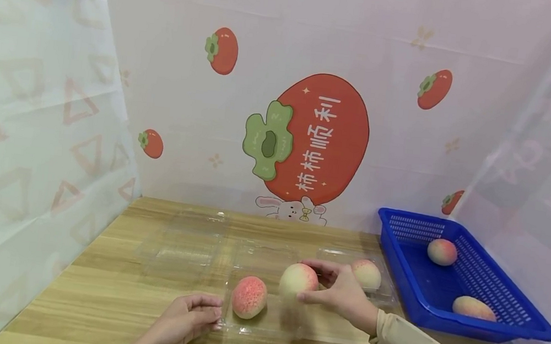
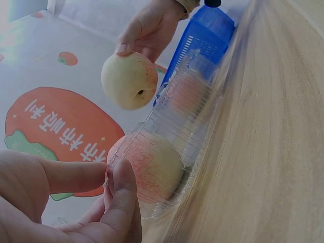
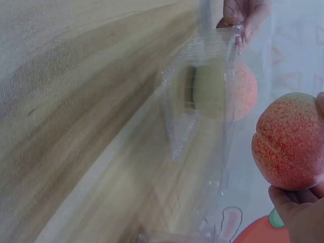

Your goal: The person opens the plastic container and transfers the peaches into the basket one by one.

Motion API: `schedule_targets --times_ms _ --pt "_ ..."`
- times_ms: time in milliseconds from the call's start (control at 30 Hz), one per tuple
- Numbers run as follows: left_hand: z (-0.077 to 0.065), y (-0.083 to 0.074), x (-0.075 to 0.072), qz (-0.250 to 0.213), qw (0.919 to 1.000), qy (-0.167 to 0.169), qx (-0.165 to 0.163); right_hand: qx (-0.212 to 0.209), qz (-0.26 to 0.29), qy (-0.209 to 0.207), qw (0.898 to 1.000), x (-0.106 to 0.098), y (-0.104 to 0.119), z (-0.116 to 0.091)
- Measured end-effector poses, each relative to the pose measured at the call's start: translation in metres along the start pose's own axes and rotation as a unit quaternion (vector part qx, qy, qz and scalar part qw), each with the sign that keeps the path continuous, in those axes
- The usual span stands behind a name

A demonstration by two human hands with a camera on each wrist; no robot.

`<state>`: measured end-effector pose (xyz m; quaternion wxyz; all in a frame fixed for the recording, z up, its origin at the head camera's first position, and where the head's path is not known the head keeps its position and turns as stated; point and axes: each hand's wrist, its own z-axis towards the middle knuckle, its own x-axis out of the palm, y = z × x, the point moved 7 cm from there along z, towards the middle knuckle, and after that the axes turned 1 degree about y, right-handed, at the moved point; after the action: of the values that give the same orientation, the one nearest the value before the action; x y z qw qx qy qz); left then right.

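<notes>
My right hand (image 1: 343, 297) grips a pale peach with a red blush (image 1: 297, 280) and holds it above the right part of a clear plastic box (image 1: 260, 331). In the left part of that box sits a redder peach (image 1: 249, 298). My left hand (image 1: 186, 318) pinches the box's left rim between thumb and fingers, as the left wrist view shows up close. From the right wrist view, the held peach (image 3: 291, 142) shows its red, speckled side, with fingers around its edge.
A second clear box (image 1: 188, 247) stands at the back left. Behind my right hand, another clear box (image 1: 385, 299) holds a peach (image 1: 366, 275). The blue basket (image 1: 409, 284) at the right contains two peaches (image 1: 442, 252). Printed sheets wall in the wooden table (image 1: 94, 298).
</notes>
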<state>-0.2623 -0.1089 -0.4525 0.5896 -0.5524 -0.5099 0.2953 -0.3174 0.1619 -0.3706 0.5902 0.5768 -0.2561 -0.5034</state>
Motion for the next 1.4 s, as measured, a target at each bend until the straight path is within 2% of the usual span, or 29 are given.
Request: schedule_targets --times_ms 267,367,500,700,933,1100,1400 --pt "0.002 0.000 0.001 0.005 1.0000 0.000 -0.007 -0.024 -0.023 -0.045 0.998 -0.031 0.009 -0.007" --pt "0.003 0.000 0.003 0.006 0.9999 -0.001 -0.010 -0.029 -0.010 -0.044 0.999 -0.040 0.011 -0.010" --pt "0.003 -0.002 0.003 0.004 1.0000 -0.002 -0.006 -0.012 0.006 -0.046 0.999 -0.053 0.012 -0.015" --pt "0.002 -0.002 0.003 -0.001 1.0000 0.001 -0.007 -0.021 -0.028 -0.084 0.996 -0.081 0.018 -0.024" --pt "0.003 -0.001 0.003 -0.006 0.9999 0.006 -0.008 -0.021 -0.025 -0.154 0.987 -0.128 0.027 -0.037" --pt "0.002 -0.001 0.003 -0.008 0.9999 0.009 -0.007 -0.027 -0.017 -0.183 0.983 -0.161 0.027 -0.050" --pt "0.003 -0.002 0.002 -0.002 0.9999 0.006 -0.010 0.029 -0.099 -0.250 0.963 -0.216 0.014 -0.074"
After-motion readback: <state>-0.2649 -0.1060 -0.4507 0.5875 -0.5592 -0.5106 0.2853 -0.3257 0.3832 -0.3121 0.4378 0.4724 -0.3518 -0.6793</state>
